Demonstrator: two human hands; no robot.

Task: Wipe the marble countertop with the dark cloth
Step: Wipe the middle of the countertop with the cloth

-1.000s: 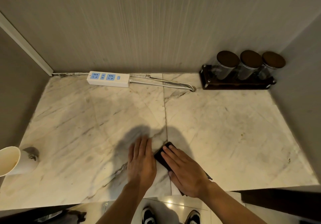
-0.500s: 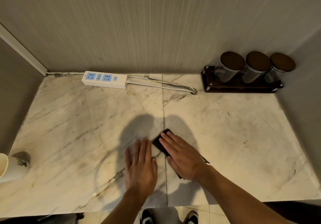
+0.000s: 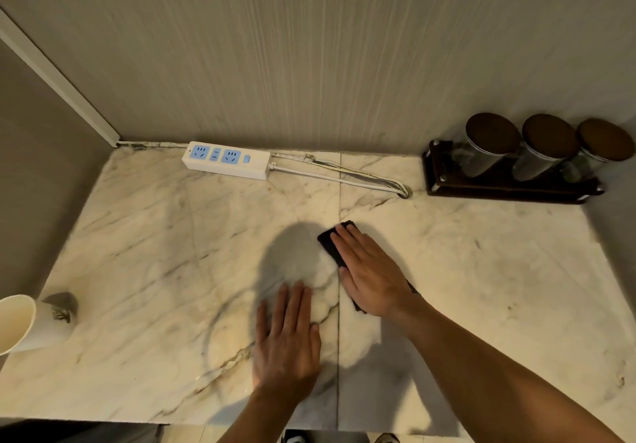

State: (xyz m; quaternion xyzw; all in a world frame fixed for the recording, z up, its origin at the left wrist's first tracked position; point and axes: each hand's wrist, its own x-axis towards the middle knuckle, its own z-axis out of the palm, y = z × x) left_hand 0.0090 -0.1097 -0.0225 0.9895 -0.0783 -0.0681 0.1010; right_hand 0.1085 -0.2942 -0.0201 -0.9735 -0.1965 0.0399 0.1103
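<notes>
The marble countertop (image 3: 155, 263) is pale with grey and brown veins and a seam down its middle. A dark cloth (image 3: 332, 244) lies flat on it just right of the seam, mostly covered by my right hand (image 3: 370, 272), which presses down on it with fingers together. Only the cloth's far left corner and a thin strip by my wrist show. My left hand (image 3: 287, 336) rests flat on the bare marble left of the seam, fingers spread a little, holding nothing.
A white power strip (image 3: 227, 159) with its cable (image 3: 344, 176) lies along the back wall. A dark rack (image 3: 502, 186) with three lidded jars (image 3: 547, 146) stands at the back right. A white paper cup (image 3: 24, 327) sits at the left edge. Walls close three sides.
My right hand has slid the dark cloth away from me, toward the back wall. My left hand has stayed flat near the front edge.
</notes>
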